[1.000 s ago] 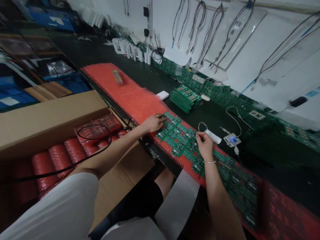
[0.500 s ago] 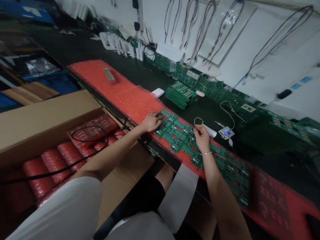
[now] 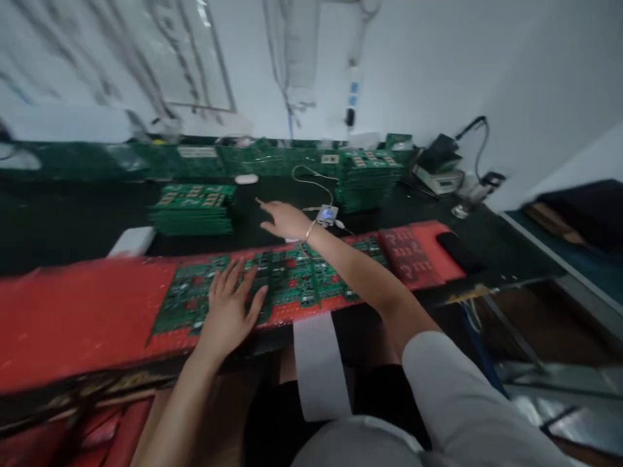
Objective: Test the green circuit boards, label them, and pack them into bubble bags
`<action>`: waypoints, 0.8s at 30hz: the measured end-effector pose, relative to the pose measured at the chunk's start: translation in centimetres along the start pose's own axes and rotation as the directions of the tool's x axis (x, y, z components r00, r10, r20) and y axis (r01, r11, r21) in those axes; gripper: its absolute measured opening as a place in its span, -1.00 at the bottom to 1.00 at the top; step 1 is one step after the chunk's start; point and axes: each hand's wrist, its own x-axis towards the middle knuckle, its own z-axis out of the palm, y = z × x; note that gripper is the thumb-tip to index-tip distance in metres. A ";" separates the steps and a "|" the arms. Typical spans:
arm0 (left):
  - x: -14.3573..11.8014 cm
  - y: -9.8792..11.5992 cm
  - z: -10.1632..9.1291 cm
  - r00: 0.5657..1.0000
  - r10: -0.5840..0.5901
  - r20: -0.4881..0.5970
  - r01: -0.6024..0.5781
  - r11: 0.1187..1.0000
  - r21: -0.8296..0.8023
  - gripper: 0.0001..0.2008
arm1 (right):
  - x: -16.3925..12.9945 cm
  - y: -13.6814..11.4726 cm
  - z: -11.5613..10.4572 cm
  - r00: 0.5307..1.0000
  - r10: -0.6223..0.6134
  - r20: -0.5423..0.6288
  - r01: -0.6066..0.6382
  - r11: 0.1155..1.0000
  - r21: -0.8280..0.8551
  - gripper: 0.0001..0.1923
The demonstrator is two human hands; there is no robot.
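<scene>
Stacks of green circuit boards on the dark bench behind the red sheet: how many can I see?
2. One stack lies left of the right hand; another stack lies farther right, near the wall. Blur may hide more.

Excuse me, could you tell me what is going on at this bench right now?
A person is seated at a dark workbench with a row of green circuit boards laid out on red bubble wrap. The left hand lies flat, fingers spread, on the boards. The right hand is stretched out over the bench beyond them, open and holding nothing, near a small device with a lit blue screen. Two stacks of green boards sit farther back. The picture is blurred.
</scene>
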 end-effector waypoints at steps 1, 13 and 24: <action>0.4 1.4 0.4 0.999 0.049 0.015 -0.049 0.998 -0.031 -0.56 | -2.5 0.2 -0.7 1.000 -0.019 -0.010 0.018 0.999 -0.035 -0.60; 6.7 24.6 12.5 0.763 0.427 0.485 -0.332 0.903 -0.273 -0.37 | -34.5 14.2 -16.7 0.565 0.786 -0.253 -0.822 0.561 -0.092 -0.46; 6.0 28.5 15.1 0.797 0.368 0.480 -0.283 0.928 -0.242 -0.36 | -35.2 16.8 -17.7 0.667 0.734 0.130 -0.740 0.630 0.235 -0.02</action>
